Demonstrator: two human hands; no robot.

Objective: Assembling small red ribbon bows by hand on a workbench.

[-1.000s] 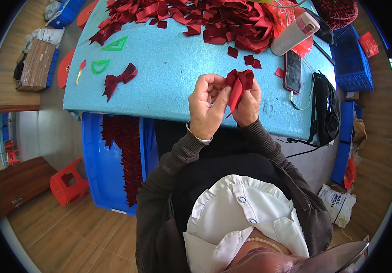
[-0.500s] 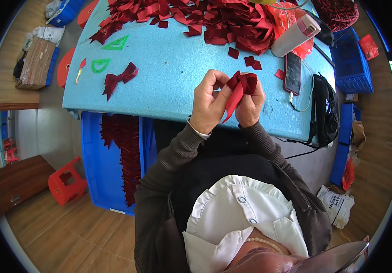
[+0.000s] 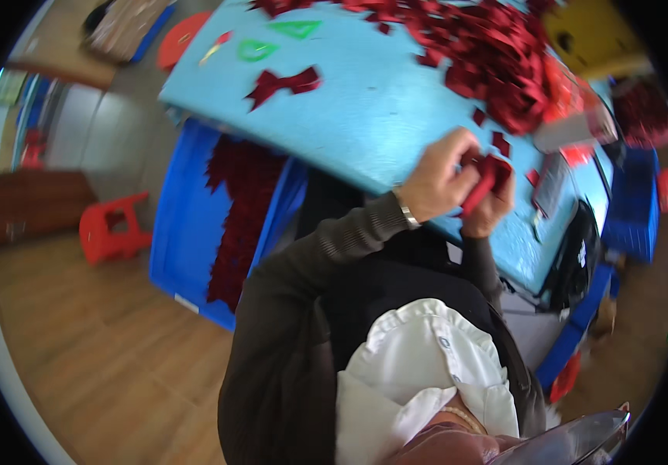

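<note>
Between both hands, above the near edge of the blue table (image 3: pixel 365 116), is a dark red ribbon bow (image 3: pixel 487 182), one tail hanging down toward me. My left hand (image 3: pixel 440 177) pinches its left side with closed fingers. Closed on its right side is my right hand (image 3: pixel 493 208), its fingers partly hidden behind the ribbon and blurred. Another red bow (image 3: pixel 284 84) lies flat on the table to the left. Farther off spreads a large heap of cut red ribbon pieces (image 3: pixel 497 62), and a few small red scraps (image 3: pixel 500 144) lie just beyond my hands.
Two green drafting templates (image 3: pixel 256 50) lie at the far left. To the right are a pale bottle (image 3: pixel 574 130), a phone (image 3: pixel 551 184) with a cable and a black bag (image 3: pixel 574 252). A blue crate (image 3: pixel 175 225) holding red bows stands below the table, beside a red stool (image 3: pixel 115 228).
The whole view has swung, so table and crate appear turned and shifted. Both hands keep hold of the bow and appear farther right in the picture. A yellow object shows more at the upper right.
</note>
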